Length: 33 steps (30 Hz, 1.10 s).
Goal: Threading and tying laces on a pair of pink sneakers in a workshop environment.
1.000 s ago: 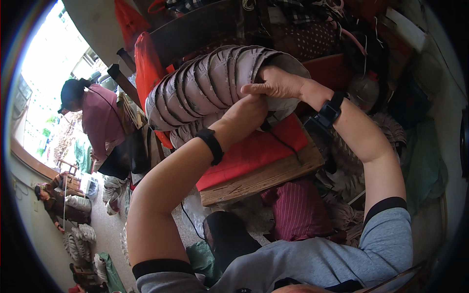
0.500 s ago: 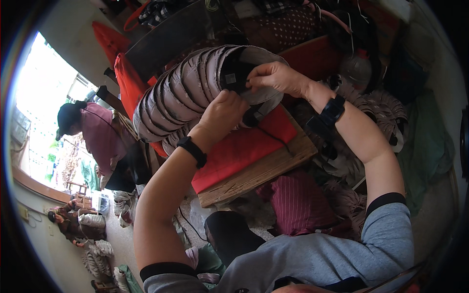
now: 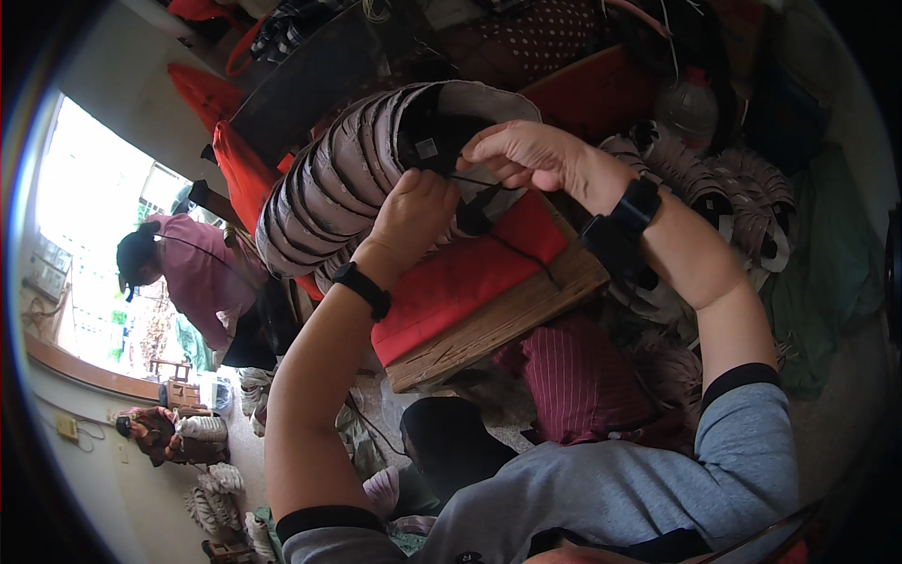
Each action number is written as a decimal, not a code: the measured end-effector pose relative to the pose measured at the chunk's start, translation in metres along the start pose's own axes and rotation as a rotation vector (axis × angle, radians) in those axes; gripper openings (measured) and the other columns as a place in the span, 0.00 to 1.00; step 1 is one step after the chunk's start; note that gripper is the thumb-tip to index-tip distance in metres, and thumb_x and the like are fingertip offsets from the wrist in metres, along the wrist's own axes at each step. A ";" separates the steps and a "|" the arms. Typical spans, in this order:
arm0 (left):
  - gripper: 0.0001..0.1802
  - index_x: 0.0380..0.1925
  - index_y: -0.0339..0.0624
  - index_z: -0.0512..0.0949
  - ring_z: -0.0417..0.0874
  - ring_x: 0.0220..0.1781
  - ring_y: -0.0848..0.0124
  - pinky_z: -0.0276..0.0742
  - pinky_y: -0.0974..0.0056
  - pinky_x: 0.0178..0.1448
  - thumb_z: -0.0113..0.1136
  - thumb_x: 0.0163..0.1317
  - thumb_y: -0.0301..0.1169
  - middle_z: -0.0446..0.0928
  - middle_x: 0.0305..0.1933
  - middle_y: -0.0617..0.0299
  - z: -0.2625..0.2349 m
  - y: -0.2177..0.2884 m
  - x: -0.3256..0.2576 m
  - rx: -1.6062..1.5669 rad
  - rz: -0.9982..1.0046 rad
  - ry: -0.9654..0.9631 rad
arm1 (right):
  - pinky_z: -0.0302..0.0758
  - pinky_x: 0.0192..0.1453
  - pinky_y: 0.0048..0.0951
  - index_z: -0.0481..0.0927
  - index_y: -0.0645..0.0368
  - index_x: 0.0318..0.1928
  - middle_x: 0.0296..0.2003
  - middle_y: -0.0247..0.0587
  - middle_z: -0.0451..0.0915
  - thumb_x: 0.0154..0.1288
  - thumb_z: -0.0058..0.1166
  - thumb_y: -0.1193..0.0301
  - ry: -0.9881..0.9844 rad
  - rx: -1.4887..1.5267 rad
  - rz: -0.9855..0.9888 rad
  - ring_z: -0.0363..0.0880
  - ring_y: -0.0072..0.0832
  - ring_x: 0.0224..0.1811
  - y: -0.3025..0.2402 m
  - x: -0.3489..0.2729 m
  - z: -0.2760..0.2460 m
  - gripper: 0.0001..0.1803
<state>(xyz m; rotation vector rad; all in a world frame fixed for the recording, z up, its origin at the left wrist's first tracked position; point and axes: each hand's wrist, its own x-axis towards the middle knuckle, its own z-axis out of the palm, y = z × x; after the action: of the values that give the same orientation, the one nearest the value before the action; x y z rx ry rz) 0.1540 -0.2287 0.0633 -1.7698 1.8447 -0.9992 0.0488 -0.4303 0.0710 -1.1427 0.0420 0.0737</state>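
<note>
A stack of nested, pale pinkish-grey curved pieces with dark lining (image 3: 324,183), which look like shoe uppers, lies on its side on a red cloth (image 3: 451,305). My left hand (image 3: 413,214) is closed at the near rim of the end piece, its fingers gripping there. On the right side of the opening my right hand (image 3: 540,155) is closed, thumb and forefinger pinched together, with a thin black cord (image 3: 477,180) running between the two hands. Exactly what lies between the fingertips is partly hidden. A small pale label (image 3: 427,148) shows on the dark inside.
The red cloth covers a thick wooden board (image 3: 498,336). Several more stacked bundles (image 3: 747,193) lie at the right, near a clear plastic bottle (image 3: 687,108). Below the board sits a maroon striped cushion (image 3: 584,381). Another person in pink (image 3: 202,268) bends near the bright window.
My right hand has turned and shifted slightly left and down, and a dark cord now shows between my hands. My left hand stays at the rim. The whole view has shifted a little.
</note>
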 end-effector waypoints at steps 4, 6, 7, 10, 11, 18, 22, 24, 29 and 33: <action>0.09 0.36 0.47 0.75 0.76 0.43 0.70 0.66 0.66 0.56 0.55 0.53 0.32 0.74 0.33 0.66 -0.001 0.000 0.002 0.015 0.003 0.011 | 0.50 0.16 0.15 0.81 0.65 0.43 0.17 0.18 0.61 0.69 0.53 0.73 0.074 -0.161 0.189 0.54 0.09 0.15 -0.004 -0.018 -0.019 0.09; 0.09 0.36 0.47 0.75 0.76 0.43 0.70 0.66 0.66 0.56 0.55 0.53 0.32 0.74 0.33 0.66 -0.002 -0.001 0.001 0.003 0.001 -0.003 | 0.53 0.17 0.17 0.82 0.64 0.42 0.17 0.19 0.63 0.69 0.53 0.73 -0.058 -0.310 0.193 0.56 0.10 0.16 -0.003 -0.025 -0.023 0.08; 0.09 0.36 0.47 0.75 0.76 0.43 0.70 0.66 0.66 0.56 0.55 0.53 0.32 0.74 0.33 0.66 -0.002 -0.001 0.000 0.001 -0.001 -0.009 | 0.57 0.18 0.17 0.82 0.64 0.42 0.19 0.21 0.68 0.69 0.53 0.73 -0.050 -0.400 0.175 0.61 0.11 0.18 -0.003 -0.030 -0.019 0.08; 0.10 0.36 0.47 0.75 0.76 0.43 0.70 0.66 0.66 0.56 0.55 0.53 0.32 0.74 0.33 0.66 -0.001 -0.001 -0.001 0.020 0.003 -0.027 | 0.62 0.21 0.15 0.83 0.65 0.44 0.25 0.28 0.78 0.70 0.53 0.73 -0.343 -0.394 -0.082 0.67 0.11 0.20 0.006 -0.046 -0.020 0.09; 0.10 0.36 0.47 0.75 0.76 0.43 0.70 0.66 0.66 0.56 0.55 0.53 0.32 0.74 0.34 0.66 -0.001 -0.001 -0.002 -0.008 0.011 -0.013 | 0.66 0.22 0.13 0.82 0.66 0.46 0.31 0.36 0.84 0.71 0.53 0.73 -0.413 -0.441 -0.081 0.72 0.12 0.22 0.003 -0.048 -0.024 0.10; 0.14 0.42 0.45 0.76 0.75 0.43 0.71 0.66 0.68 0.56 0.55 0.53 0.31 0.73 0.37 0.67 -0.007 -0.004 0.000 -0.054 0.037 0.010 | 0.65 0.21 0.13 0.83 0.67 0.46 0.28 0.37 0.84 0.71 0.52 0.74 -0.151 -0.466 0.121 0.72 0.13 0.19 0.004 -0.049 -0.045 0.11; 0.18 0.47 0.44 0.76 0.75 0.42 0.72 0.67 0.69 0.55 0.54 0.54 0.32 0.72 0.37 0.67 -0.005 -0.004 0.004 0.016 0.080 0.330 | 0.67 0.22 0.14 0.83 0.68 0.47 0.27 0.38 0.84 0.72 0.52 0.72 -0.148 -0.768 0.208 0.72 0.13 0.18 0.011 -0.048 -0.045 0.12; 0.20 0.50 0.43 0.76 0.76 0.44 0.72 0.68 0.68 0.55 0.54 0.55 0.32 0.72 0.37 0.67 -0.006 -0.001 0.008 0.047 -0.002 0.298 | 0.70 0.24 0.14 0.83 0.68 0.47 0.27 0.38 0.85 0.72 0.52 0.71 -0.250 -0.753 0.255 0.75 0.13 0.19 0.020 -0.050 -0.044 0.13; 0.18 0.48 0.43 0.77 0.77 0.47 0.72 0.68 0.66 0.55 0.56 0.56 0.33 0.74 0.39 0.66 0.001 -0.003 -0.003 -0.072 0.010 0.057 | 0.82 0.38 0.25 0.83 0.65 0.51 0.33 0.40 0.86 0.72 0.52 0.69 -0.589 -0.451 0.321 0.86 0.22 0.34 0.054 -0.042 -0.031 0.15; 0.12 0.45 0.43 0.80 0.77 0.48 0.68 0.67 0.62 0.55 0.56 0.61 0.29 0.77 0.40 0.64 0.003 0.000 -0.002 -0.341 -0.066 0.192 | 0.82 0.44 0.26 0.82 0.62 0.51 0.40 0.43 0.86 0.71 0.54 0.67 -0.359 -0.423 0.316 0.86 0.24 0.39 0.095 -0.012 -0.037 0.15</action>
<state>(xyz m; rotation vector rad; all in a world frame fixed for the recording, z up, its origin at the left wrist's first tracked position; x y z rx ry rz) 0.1563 -0.2277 0.0604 -1.9986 2.1972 -0.9513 0.0291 -0.4255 -0.0300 -1.5216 -0.1186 0.5899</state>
